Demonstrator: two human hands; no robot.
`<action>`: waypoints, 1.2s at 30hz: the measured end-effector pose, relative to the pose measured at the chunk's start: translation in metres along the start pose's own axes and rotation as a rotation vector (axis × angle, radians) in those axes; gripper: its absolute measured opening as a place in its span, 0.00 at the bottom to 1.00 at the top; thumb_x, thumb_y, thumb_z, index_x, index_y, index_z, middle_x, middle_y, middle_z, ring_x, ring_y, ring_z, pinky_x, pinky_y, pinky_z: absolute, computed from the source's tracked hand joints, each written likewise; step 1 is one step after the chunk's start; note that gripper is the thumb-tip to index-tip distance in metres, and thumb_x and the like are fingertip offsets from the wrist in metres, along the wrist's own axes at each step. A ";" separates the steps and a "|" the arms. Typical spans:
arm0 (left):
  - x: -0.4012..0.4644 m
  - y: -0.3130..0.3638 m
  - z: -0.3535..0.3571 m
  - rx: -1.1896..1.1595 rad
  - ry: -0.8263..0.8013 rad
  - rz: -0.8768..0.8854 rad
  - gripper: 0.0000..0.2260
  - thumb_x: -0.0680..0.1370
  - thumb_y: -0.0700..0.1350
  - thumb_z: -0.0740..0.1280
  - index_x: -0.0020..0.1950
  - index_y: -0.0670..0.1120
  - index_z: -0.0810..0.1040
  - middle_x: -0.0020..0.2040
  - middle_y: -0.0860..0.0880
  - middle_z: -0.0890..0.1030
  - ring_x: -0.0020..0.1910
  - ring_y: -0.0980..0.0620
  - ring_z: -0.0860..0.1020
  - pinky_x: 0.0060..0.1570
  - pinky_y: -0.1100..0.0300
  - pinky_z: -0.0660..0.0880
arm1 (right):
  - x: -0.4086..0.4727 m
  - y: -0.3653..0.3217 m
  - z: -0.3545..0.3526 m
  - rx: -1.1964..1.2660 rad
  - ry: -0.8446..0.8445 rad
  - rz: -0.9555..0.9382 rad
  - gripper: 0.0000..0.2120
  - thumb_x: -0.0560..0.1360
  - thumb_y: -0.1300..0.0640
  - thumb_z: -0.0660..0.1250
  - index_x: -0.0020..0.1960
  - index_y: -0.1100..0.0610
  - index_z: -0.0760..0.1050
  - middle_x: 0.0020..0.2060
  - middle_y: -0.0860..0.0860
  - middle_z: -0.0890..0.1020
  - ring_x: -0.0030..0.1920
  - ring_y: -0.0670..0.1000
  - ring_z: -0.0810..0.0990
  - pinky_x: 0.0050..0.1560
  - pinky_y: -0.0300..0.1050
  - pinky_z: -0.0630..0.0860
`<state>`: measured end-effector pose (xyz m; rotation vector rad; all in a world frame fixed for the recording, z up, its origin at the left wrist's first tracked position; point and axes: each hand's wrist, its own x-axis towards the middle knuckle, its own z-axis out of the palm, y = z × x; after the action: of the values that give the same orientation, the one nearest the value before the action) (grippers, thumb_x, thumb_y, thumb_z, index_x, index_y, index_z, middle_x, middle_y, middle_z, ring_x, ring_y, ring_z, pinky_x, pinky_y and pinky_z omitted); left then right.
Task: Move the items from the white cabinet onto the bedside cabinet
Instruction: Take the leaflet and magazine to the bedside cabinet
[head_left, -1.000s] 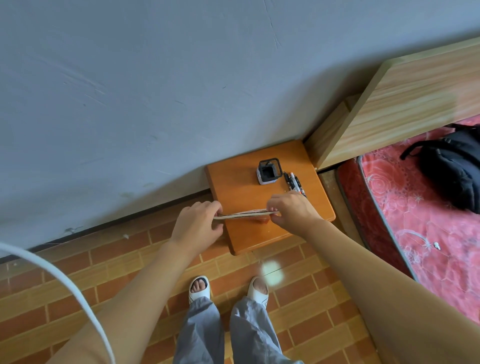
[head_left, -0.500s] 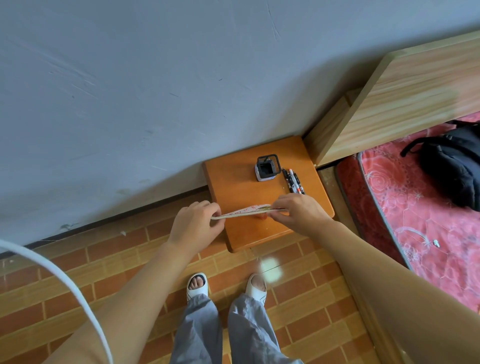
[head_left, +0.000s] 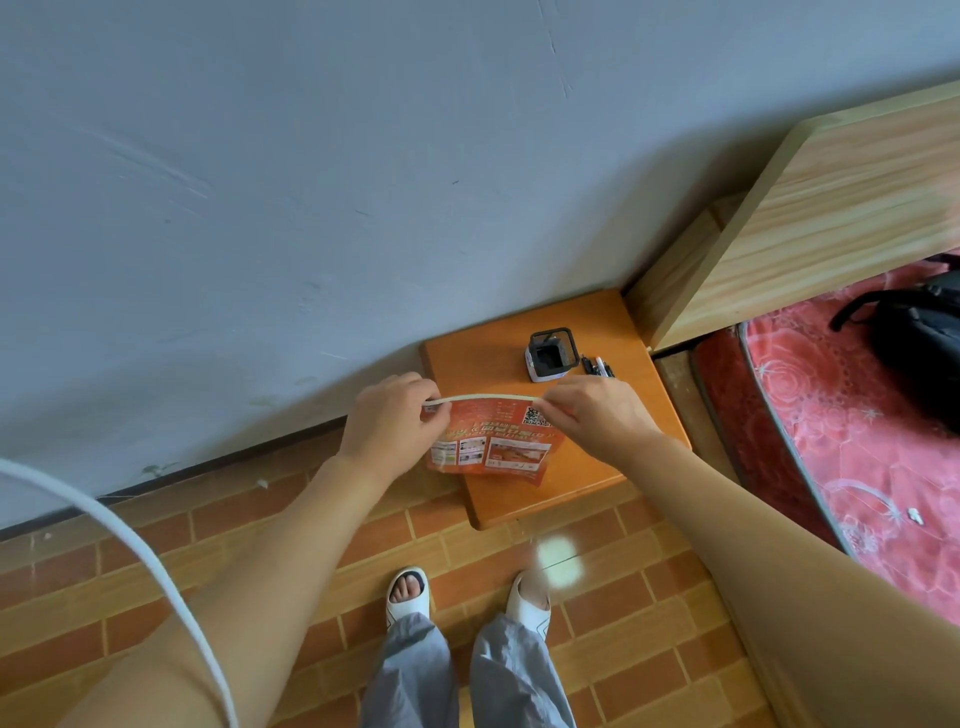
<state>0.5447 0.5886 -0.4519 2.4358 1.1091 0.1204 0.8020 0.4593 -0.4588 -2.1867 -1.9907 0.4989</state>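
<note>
Two white slide sandals (head_left: 462, 597) planted on glossy brick-pattern tile, and just above, both hands work a thin orange printed leaflet (head_left: 493, 441): left hand (head_left: 389, 421) and right hand (head_left: 597, 415) each pinch a top corner, sheet hanging curved over the bedside cabinet's (head_left: 623, 462) smooth orange wood top. Beyond sit a boxy black-and-white holder (head_left: 551, 356), slim pens (head_left: 598, 365), then pale grained headboard (head_left: 831, 208)

Arms bare, no sleeves in view. Both hands (head_left: 395, 426) (head_left: 597, 421) bare: no gloves, rings or watch visible. Loose grey trousers (head_left: 467, 675). White open-toe slide sandals (head_left: 408, 597), no socks.
</note>
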 end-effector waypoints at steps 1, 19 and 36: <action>0.004 -0.002 -0.002 0.000 0.013 -0.004 0.11 0.81 0.53 0.67 0.46 0.48 0.82 0.41 0.54 0.79 0.38 0.55 0.75 0.33 0.63 0.66 | 0.005 -0.001 -0.002 0.009 0.020 -0.005 0.19 0.84 0.44 0.59 0.43 0.52 0.81 0.36 0.45 0.78 0.35 0.48 0.77 0.30 0.41 0.70; -0.035 -0.016 0.071 -0.108 0.097 0.015 0.07 0.77 0.51 0.72 0.49 0.49 0.80 0.49 0.54 0.83 0.44 0.57 0.75 0.37 0.63 0.68 | -0.030 0.027 0.076 0.053 0.233 -0.083 0.11 0.84 0.49 0.65 0.51 0.53 0.84 0.49 0.47 0.84 0.46 0.52 0.82 0.35 0.51 0.80; -0.037 -0.028 0.182 -0.067 -0.231 -0.069 0.25 0.80 0.62 0.61 0.73 0.50 0.74 0.70 0.52 0.73 0.70 0.51 0.69 0.65 0.51 0.73 | -0.040 0.045 0.162 0.109 -0.218 0.083 0.28 0.82 0.36 0.59 0.77 0.49 0.68 0.76 0.46 0.70 0.76 0.50 0.66 0.72 0.53 0.67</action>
<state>0.5482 0.5097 -0.6226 2.2813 1.0654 -0.1399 0.7873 0.3962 -0.6195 -2.2391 -1.9258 0.8706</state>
